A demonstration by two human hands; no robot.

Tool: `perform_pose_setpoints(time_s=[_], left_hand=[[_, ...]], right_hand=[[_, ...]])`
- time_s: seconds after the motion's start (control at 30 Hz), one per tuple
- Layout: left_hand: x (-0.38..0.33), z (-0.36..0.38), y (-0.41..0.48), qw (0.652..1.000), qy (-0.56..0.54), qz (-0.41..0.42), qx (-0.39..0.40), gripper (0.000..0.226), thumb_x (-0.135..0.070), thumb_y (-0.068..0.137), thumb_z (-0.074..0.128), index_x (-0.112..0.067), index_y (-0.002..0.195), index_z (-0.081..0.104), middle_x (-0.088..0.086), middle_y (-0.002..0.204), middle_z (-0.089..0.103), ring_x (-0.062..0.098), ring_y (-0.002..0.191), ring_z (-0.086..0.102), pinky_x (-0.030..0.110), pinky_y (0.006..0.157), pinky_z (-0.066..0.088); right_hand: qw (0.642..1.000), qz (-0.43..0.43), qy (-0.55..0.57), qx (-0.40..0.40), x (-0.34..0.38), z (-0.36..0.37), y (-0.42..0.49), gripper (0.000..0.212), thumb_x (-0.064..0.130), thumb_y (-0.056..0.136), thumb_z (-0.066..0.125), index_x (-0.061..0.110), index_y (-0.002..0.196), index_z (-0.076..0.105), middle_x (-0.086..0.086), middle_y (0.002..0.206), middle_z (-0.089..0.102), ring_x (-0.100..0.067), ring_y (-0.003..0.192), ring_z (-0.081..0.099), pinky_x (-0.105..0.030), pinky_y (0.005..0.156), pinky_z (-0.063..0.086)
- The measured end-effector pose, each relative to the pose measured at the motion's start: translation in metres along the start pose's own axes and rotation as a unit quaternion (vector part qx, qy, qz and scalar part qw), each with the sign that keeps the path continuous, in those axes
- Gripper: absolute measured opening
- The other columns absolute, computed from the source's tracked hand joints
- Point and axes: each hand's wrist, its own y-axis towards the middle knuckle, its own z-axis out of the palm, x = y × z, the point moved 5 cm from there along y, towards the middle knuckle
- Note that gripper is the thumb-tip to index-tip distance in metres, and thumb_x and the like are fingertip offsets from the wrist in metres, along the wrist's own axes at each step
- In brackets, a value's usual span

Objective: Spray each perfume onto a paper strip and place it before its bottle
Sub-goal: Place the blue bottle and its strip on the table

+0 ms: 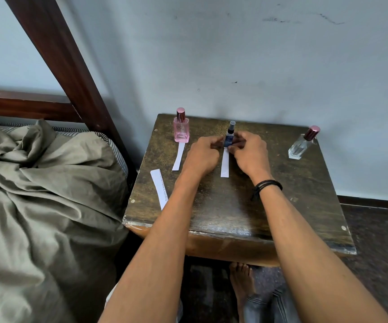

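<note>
Table (293, 183): dark, worn wooden top, set against the far wall.
Pink bottle (181, 129): stood upright at the far left of the table, cap on.
Blue bottle (230, 136): small, stood upright at far centre, between both hands.
Clear bottle (301, 145): stood at the far right, dark red cap on, well apart from the hands.
First strip (179, 157): lay flat just near of the pink bottle, its far end at the bottle's base.
Second strip (225, 164): lay flat just near of the blue bottle, between the two wrists.
Printed strip (160, 188): lay near the left edge of the table, apart from the bottles.
Left hand (202, 157): fingers curled, tips against the left side of the blue bottle.
Right hand (250, 151): fingers curled, pinching the lower right side of the blue bottle.
Wristband (267, 185): black cord on the right wrist.
Bedding (37, 183): rumpled grey-green cloth left of the table.
</note>
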Motion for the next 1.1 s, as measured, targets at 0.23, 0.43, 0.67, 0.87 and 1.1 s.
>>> perform_pose_setpoints(time_s=[0.23, 0.43, 0.67, 0.87, 1.1], left_hand=[[-0.004, -0.009, -0.004, 0.999, -0.003, 0.017, -0.049, 0.044, 0.004, 0.087, 0.051, -0.019, 0.118, 0.073, 0.001, 0.110, 0.075, 0.018, 0.105, 0.067, 0.039, 0.100, 0.052], [-0.009, -0.010, -0.016, 0.999, 0.025, 0.004, -0.039, 0.046, 0.002, 0.085, 0.041, -0.031, 0.070, 0.069, 0.008, 0.099, 0.074, 0.033, 0.097, 0.069, 0.043, 0.086, 0.056], [-0.011, -0.004, -0.030, 0.996, 0.086, 0.027, -0.014, 0.053, -0.004, 0.064, 0.032, -0.046, 0.063, 0.066, -0.004, 0.088, 0.070, 0.028, 0.090, 0.066, 0.049, 0.083, 0.057], [-0.014, -0.006, -0.032, 0.994, 0.096, 0.022, -0.042, 0.044, 0.004, 0.084, 0.039, -0.030, 0.071, 0.063, -0.007, 0.085, 0.063, 0.025, 0.086, 0.062, 0.041, 0.076, 0.051], [-0.011, 0.002, -0.022, 0.995, 0.044, 0.028, -0.082, 0.040, -0.002, 0.096, 0.044, -0.021, 0.125, 0.065, 0.001, 0.126, 0.065, 0.018, 0.118, 0.059, 0.042, 0.103, 0.047]], right_hand=[[1.000, 0.013, 0.005, -0.002, -0.009, -0.010, 0.004, 0.046, -0.006, 0.091, 0.060, 0.015, 0.132, 0.065, 0.002, 0.108, 0.071, -0.011, 0.094, 0.067, -0.028, 0.097, 0.053], [1.000, 0.022, 0.016, 0.000, -0.018, -0.023, 0.004, 0.041, -0.006, 0.092, 0.059, 0.014, 0.127, 0.068, 0.000, 0.103, 0.071, -0.014, 0.095, 0.067, -0.025, 0.091, 0.053], [1.000, 0.024, 0.010, 0.008, -0.021, -0.029, -0.001, 0.029, 0.003, 0.091, 0.068, 0.018, 0.116, 0.071, 0.004, 0.097, 0.072, -0.009, 0.091, 0.066, -0.022, 0.085, 0.050], [1.000, 0.010, 0.007, 0.009, -0.022, -0.031, -0.006, 0.023, 0.018, 0.087, 0.078, 0.021, 0.109, 0.073, 0.010, 0.090, 0.070, -0.005, 0.086, 0.064, -0.025, 0.085, 0.051], [1.000, -0.009, -0.010, 0.003, -0.017, -0.018, -0.003, 0.038, 0.023, 0.087, 0.080, 0.020, 0.123, 0.071, 0.009, 0.098, 0.067, -0.005, 0.081, 0.059, -0.025, 0.084, 0.048]])
